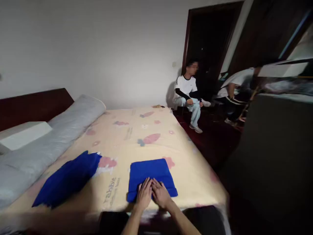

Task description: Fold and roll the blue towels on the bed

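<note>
A blue cloth (pixel 150 169), folded into a near-square, lies on the bed's near side with a narrow band along its front edge. On that band rests my left hand (pixel 144 193), its fingers stretched out flat and pointing away from me. Close beside it, my right hand (pixel 160 195) also lies flat on the cloth, with the fingertips of both hands almost meeting. What is under the palms is hidden. To the left, a second blue cloth (pixel 69 179) lies loose and uneven.
A yellow patterned sheet (pixel 127 143) covers the bed. Along its left side lie a grey rolled bedding (pixel 73 119) and a white box (pixel 24 132), before a dark headboard (pixel 36 99). One person (pixel 187 86) sits by the door; another (pixel 236 85) bends over at the right.
</note>
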`<state>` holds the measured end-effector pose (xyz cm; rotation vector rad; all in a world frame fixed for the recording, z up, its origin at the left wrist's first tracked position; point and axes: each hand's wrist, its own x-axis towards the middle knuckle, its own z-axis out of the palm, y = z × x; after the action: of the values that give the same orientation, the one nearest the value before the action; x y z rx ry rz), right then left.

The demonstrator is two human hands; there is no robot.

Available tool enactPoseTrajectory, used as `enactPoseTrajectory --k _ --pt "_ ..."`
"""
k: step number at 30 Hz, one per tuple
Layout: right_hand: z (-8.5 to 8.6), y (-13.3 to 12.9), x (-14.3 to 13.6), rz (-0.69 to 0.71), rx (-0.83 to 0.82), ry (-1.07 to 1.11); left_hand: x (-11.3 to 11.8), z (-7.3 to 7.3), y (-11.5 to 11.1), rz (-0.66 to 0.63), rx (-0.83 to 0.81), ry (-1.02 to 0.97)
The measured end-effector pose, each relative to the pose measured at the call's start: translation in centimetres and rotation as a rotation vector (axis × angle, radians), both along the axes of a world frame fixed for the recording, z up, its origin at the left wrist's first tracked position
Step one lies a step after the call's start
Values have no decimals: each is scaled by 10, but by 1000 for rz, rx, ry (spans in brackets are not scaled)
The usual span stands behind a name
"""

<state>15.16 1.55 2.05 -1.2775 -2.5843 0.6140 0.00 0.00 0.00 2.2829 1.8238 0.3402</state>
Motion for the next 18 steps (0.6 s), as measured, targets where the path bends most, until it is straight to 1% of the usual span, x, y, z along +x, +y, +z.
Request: enactPoseTrajectory --k 3,4,5,6,7,8,9,10,12,14,16,17,18 --pt "-4 17 38 -262 25 -52 -49 -6 -4 222 60 89" --pt "-7 22 51 -346 44 -65 -63 -8 -6 310 94 111" --pt "-10 25 64 -451 65 -87 -75 -9 -8 434 135 135" --pt "-14 27 75 -538 94 -99 -84 -9 -10 548 186 148" --pt "-18 27 85 -598 131 -97 -89 -8 -12 629 243 151" --pt "-20 25 92 -629 172 -79 -90 -7 -14 668 301 142" --pt "-22 21 95 -632 211 -50 -87 -5 -17 665 355 125" --pt "-23 17 95 -609 243 -18 -80 -3 -19 623 397 104" --pt "-21 3 83 -506 270 40 -56 2 -24 465 432 55" --pt "-18 -13 62 -353 263 87 -24 4 -30 265 430 -1" --pt "-18 -29 40 -229 250 132 7 2 -38 81 420 -49" --pt "-20 -36 31 -204 243 150 20 0 -42 22 414 -62" --pt "-23 -42 25 -200 239 161 30 -3 -47 -8 407 -65"
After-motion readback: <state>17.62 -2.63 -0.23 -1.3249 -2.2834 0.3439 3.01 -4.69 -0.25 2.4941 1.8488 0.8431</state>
